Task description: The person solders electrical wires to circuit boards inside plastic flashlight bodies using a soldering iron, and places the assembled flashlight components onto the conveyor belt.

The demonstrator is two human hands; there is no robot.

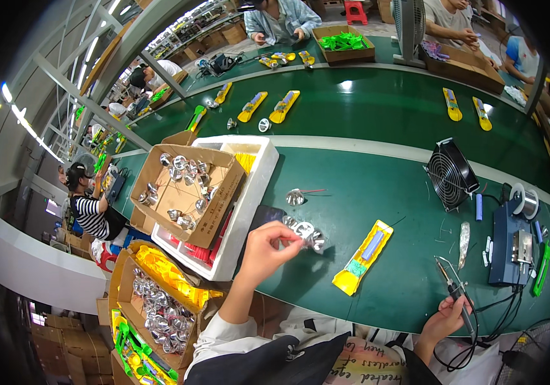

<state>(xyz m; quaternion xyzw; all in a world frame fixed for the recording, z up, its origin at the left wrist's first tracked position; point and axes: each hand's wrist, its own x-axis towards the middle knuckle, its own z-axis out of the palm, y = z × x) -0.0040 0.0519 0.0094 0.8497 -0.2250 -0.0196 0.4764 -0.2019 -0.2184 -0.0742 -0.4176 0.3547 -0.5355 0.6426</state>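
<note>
My left hand [272, 249] has thumb and forefinger pinched at a small group of silver reflector cups [315, 242] on the green bench. Whatever is between those fingertips is too small to make out. In my right hand [447, 318] I hold a soldering iron [453, 287] by its handle, tip up, near the bench's front edge. Between my hands lies a yellow torch casing [348, 282], slanted, with a purple cylindrical cell [372, 245] and a green circuit board [355, 267] inside. Thin wires stick out at both ends. Another reflector cup [295, 197] with a red wire lies farther back.
At left a cardboard box [223, 215] of reflectors rests on a white foam box [263, 170]. A black fan [449, 174], a blue soldering station [504, 247] and a solder spool [525, 200] stand at right. Beyond runs a green conveyor [364, 115] carrying yellow casings; co-workers sit across it.
</note>
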